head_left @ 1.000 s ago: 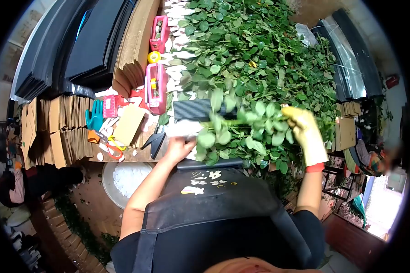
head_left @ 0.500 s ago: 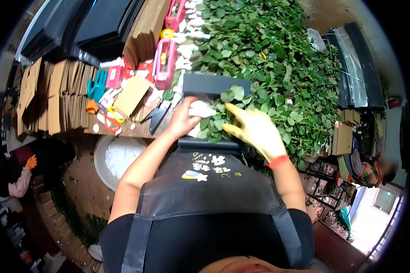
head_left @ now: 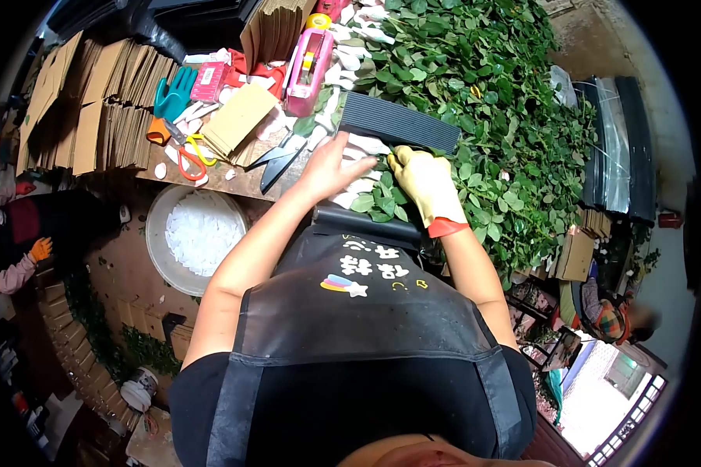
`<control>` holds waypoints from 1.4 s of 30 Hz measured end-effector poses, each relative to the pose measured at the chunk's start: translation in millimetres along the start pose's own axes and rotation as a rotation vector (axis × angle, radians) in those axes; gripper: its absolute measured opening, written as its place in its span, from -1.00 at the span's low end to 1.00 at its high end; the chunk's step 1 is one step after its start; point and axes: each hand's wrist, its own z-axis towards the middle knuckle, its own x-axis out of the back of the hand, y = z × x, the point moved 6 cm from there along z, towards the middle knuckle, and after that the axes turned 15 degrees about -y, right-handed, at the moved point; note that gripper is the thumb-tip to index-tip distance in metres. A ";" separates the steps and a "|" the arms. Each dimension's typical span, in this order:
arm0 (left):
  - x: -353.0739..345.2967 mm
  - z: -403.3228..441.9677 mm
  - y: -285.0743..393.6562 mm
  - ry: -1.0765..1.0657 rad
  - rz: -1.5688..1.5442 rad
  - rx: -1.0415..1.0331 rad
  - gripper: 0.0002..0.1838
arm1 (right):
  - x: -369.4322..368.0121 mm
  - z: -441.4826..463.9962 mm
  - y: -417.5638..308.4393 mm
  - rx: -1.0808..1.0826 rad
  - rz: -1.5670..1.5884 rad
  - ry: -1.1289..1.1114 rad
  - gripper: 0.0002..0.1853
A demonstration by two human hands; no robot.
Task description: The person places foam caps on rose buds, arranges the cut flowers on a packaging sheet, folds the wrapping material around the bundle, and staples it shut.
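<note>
Down by the near bench edge (head_left: 245,187), the left hand (head_left: 329,169) touches white-wrapped buds (head_left: 368,145) and the gloved right hand (head_left: 425,180) curls beside leaves (head_left: 388,204), finger grip impossible to tell.

The white-wrapped heads (head_left: 366,145) are kinda puffy and bulb-shaped, lying on their sides, bunched close together near the front edge of the surface (head_left: 245,177). Leafy stems (head_left: 385,198) sit just to the right of them, green rounded leaves overlapping and fanned out a bit, the rest partly hidden tbh.
</note>
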 end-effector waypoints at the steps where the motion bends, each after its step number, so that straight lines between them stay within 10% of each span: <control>1: 5.0 0.2 6.0 0.131 0.066 -0.069 -0.50 | -2.2 0.7 -0.2 0.002 0.005 0.015 -0.66; 9: 13.8 -20.2 13.9 0.243 -0.188 -0.033 -0.68 | -10.7 3.6 3.5 -0.005 0.063 0.021 -0.68; 14: 68.7 -62.1 -14.8 0.677 -0.395 -0.144 -0.75 | 13.1 -8.8 -2.2 -0.045 0.218 -0.148 -0.60; 16: 46.3 -47.7 -54.4 0.197 -0.594 0.219 -0.74 | 17.5 -15.4 -2.2 -0.035 0.258 -0.167 -0.54; 21: 3.4 -3.3 -32.0 0.055 -0.187 0.188 -0.50 | -11.2 1.5 -8.1 0.031 0.054 0.016 -0.67; 33: 44.7 -46.4 -81.2 0.501 -0.829 0.047 -0.77 | 15.2 -10.9 -4.0 -0.059 0.270 -0.258 -0.46; 36: 39.0 -36.9 -64.2 0.071 -0.415 0.180 -0.67 | 13.0 -10.8 0.0 0.007 0.265 -0.295 -0.40; 42: 6.6 -17.6 -25.2 -0.055 -0.223 0.118 -0.57 | -15.1 -1.3 -12.6 0.145 0.008 0.008 -0.60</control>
